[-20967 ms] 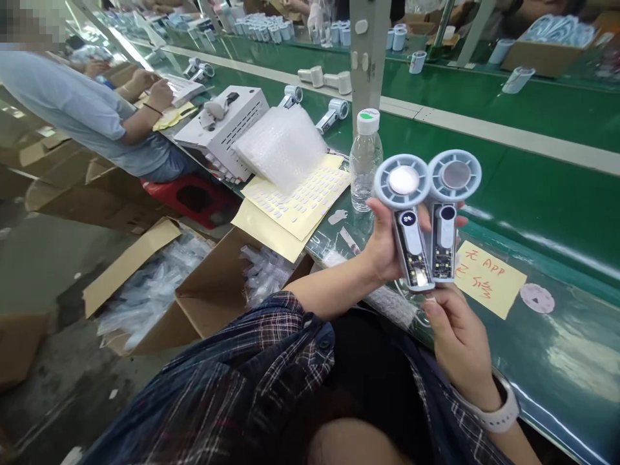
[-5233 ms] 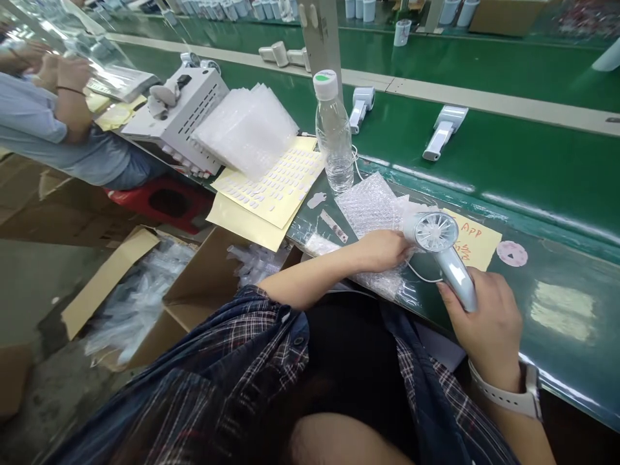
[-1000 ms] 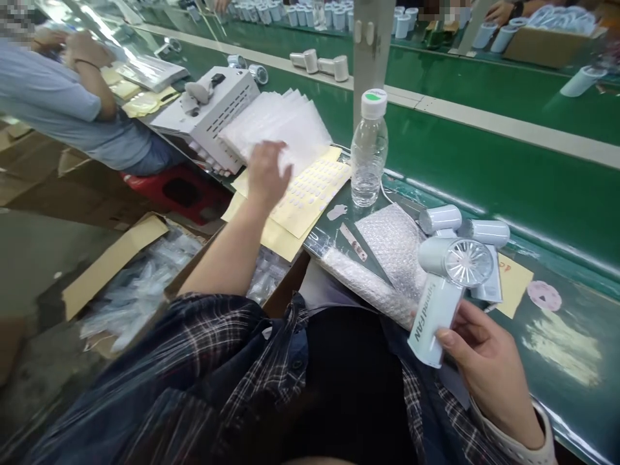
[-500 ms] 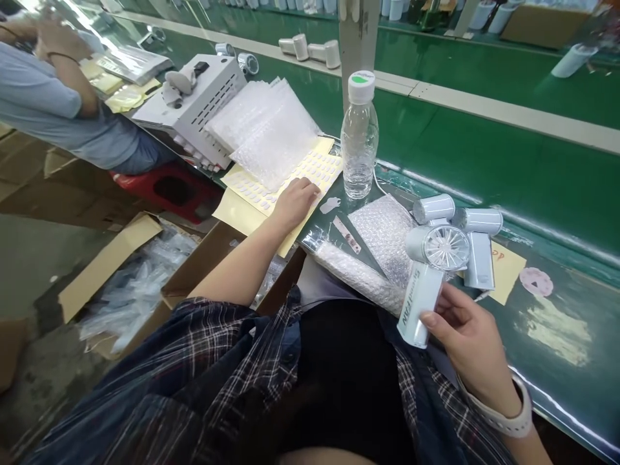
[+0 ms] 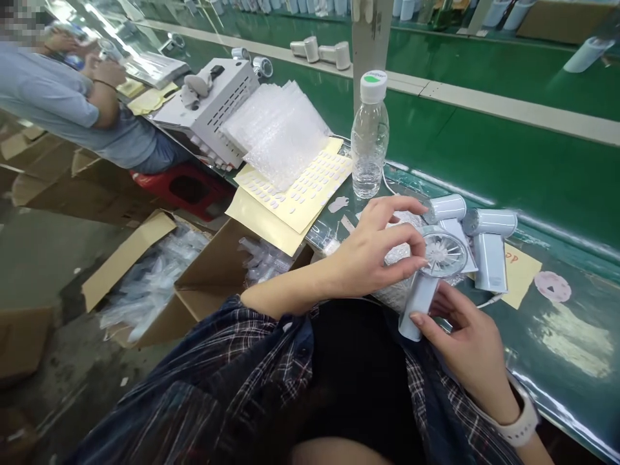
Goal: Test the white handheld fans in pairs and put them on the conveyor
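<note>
My right hand [image 5: 467, 339] grips a pale blue handheld fan [image 5: 417, 303] by its lower handle, with the round grille tilted up towards me. My left hand [image 5: 375, 248] reaches across to the back of the fan's head. Its thumb and a bent finger press against the head, while the index finger stretches above. Whether a small sticker lies between those fingertips cannot be seen. Just behind, two more fans [image 5: 490, 258] lie on the bench. Bubble wrap [image 5: 400, 248] is partly hidden under the left hand. A yellow sheet of small white stickers [image 5: 303, 194] lies to the left.
A clear bottle [image 5: 369, 139] stands behind my left hand. Bubble-wrap bags [image 5: 285, 129] lie near a white vented box [image 5: 208, 106]. An open carton [image 5: 194, 284] with clear plastic pieces is at lower left. A co-worker [image 5: 97, 110] sits at far left beside a red stool [image 5: 188, 194].
My left hand has left the sticker sheet and moved right to the fan's head. The right hand still holds the fan, its handle turned so the printed lettering no longer shows.
</note>
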A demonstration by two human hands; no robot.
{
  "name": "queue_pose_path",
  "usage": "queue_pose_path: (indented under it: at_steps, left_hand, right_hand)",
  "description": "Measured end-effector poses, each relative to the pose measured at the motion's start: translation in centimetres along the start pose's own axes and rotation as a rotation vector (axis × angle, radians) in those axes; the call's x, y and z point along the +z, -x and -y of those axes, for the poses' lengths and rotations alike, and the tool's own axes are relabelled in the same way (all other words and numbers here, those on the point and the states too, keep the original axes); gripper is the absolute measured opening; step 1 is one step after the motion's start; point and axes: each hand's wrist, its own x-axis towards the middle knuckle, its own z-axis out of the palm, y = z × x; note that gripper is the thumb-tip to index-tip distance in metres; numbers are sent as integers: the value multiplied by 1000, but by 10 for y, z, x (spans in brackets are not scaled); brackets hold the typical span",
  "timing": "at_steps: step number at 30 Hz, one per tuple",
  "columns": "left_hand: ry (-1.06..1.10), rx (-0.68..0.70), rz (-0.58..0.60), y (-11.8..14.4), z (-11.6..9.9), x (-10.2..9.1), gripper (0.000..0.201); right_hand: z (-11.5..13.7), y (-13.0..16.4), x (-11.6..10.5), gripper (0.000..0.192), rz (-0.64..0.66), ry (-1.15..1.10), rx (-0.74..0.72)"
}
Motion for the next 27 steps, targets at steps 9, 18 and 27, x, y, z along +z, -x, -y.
queue_pose_path:
  at_steps: [9, 18, 27]
  left_hand:
    - [-237, 112, -129, 3, 12, 15, 9]
    - [-148, -141, -331, 0, 53, -7, 27]
    - [-458, -699, -645, 46, 248, -167, 51]
  right_hand:
    - [-8, 4, 5, 55, -57, 190, -95]
    - [-13, 3, -3, 47, 213, -322, 107]
    - [-7, 6, -9, 36, 378, -518, 68]
